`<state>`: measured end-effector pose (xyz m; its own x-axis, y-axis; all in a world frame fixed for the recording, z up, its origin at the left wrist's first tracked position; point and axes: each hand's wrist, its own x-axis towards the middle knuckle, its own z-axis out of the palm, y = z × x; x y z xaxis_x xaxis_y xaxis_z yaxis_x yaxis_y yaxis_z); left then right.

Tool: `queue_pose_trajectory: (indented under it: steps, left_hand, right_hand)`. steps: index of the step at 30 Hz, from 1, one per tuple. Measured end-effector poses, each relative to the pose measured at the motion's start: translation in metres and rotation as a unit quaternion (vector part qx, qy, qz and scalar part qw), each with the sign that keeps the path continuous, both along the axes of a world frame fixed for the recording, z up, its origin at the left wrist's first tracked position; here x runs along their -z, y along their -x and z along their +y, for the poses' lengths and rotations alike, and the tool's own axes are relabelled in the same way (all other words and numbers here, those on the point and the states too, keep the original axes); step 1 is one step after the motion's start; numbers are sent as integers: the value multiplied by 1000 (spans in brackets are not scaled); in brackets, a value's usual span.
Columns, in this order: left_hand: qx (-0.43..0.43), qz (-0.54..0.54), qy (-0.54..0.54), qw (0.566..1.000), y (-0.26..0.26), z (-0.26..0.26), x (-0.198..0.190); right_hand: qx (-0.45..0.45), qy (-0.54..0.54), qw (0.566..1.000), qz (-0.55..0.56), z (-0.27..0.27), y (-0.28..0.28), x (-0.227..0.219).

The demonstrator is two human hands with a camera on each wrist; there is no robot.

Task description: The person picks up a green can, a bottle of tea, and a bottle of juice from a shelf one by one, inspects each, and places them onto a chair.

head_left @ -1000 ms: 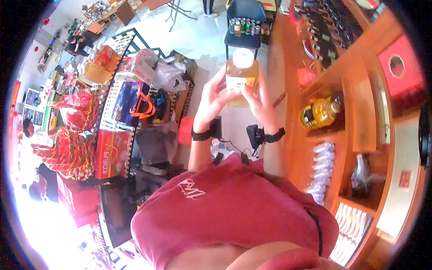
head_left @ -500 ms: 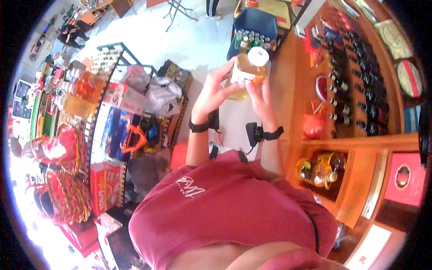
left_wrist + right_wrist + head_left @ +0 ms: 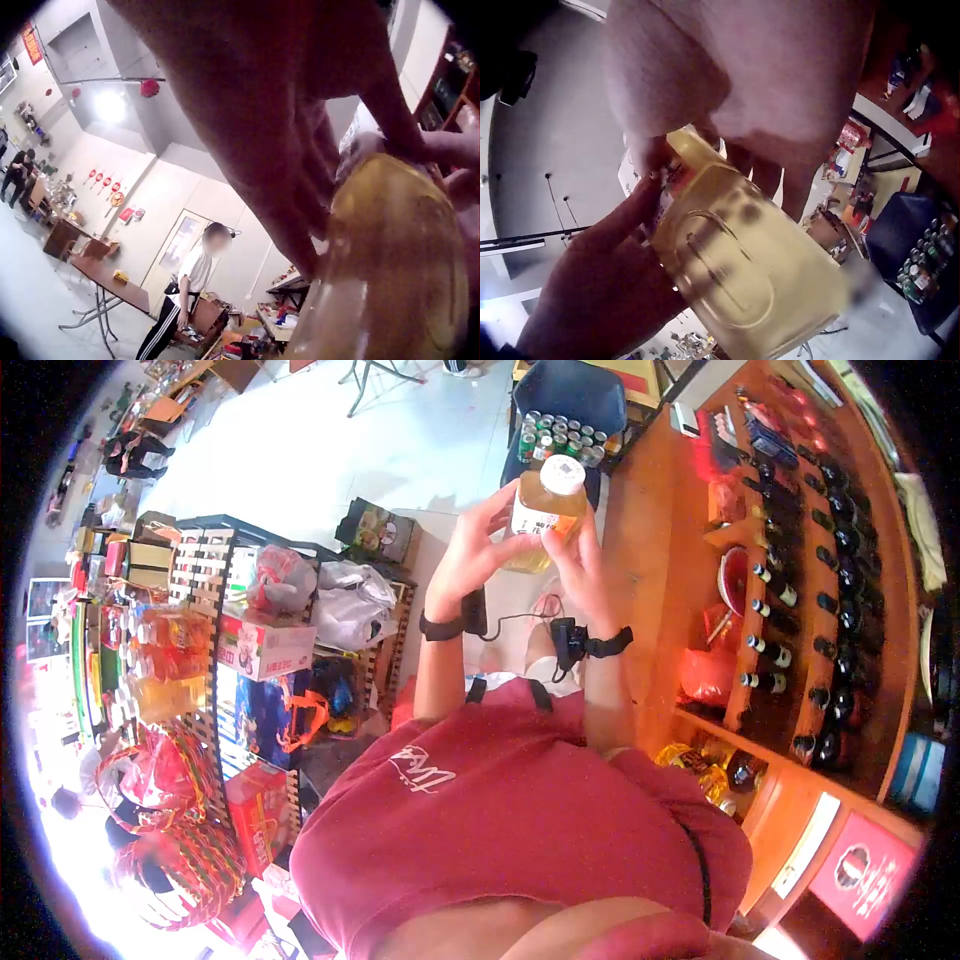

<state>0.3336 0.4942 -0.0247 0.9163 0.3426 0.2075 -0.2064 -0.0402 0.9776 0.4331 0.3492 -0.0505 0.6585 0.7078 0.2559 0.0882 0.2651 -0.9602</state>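
A clear bottle of yellowish liquid with a white cap and a white label is held up between both hands. My left hand grips its left side, thumb across the label; my right hand holds the right side, thumb on the front. In the left wrist view the bottle fills the lower right, beneath the left hand. The right wrist view shows the bottle's base close up, with the right hand above it and the left hand at lower left.
A chair with several cans stands ahead. Wooden shelving with dark bottles runs along the right. At the left are a rack with a red-and-white box, plastic bags and baskets. A person stands near a folding table.
The view has turned toward the right-hand shelving, bringing more dark bottles into sight. Both hands keep hold of the bottle, which sits slightly further right than a second ago.
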Motion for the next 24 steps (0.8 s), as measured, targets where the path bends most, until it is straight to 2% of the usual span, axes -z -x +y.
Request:
queue_pose_trajectory:
  steps: [3, 4, 7, 8, 11, 12, 13, 15, 18, 21, 23, 24]
  left_hand:
    - [-3, 29, 31, 999, -46, 26, 18]
    - [0, 38, 49, 998, -64, 37, 29]
    - [3, 69, 37, 997, -124, 73, 63]
    - [11, 79, 41, 996, -148, 85, 79]
    - [14, 134, 47, 990, -215, 106, 125]
    - [9, 167, -11, 986, -236, 106, 124]
    - [-2, 145, -23, 989, -261, 113, 164]
    - [-7, 179, -139, 974, -302, 120, 207]
    - [-41, 257, -216, 941, -349, 104, 231]
    - [-77, 369, -206, 903, -392, 93, 286]
    - [-30, 354, -219, 909, -405, 100, 322]
    - [-3, 354, -218, 909, -411, 104, 330]
  right_hand:
    - [-6, 2, 1000, -29, 25, -53, 30]
    - [-7, -9, 1000, -7, 33, -68, 30]
    - [-14, 47, 993, -111, 59, -140, 54]
    - [-43, 73, 992, -92, 64, -166, 58]
    - [-49, 86, 992, -73, 87, -239, 124]
    - [-54, 107, 992, -47, 89, -260, 133]
    - [-49, 137, 988, -57, 91, -280, 142]
    - [-43, 209, 974, -78, 91, -314, 170]
    - [-14, 250, 963, -102, 99, -347, 223]
    - [-9, 300, 945, -131, 101, -382, 283]
    - [-9, 335, 934, -119, 101, -396, 314]
    - [-22, 385, 922, -44, 105, -401, 313]
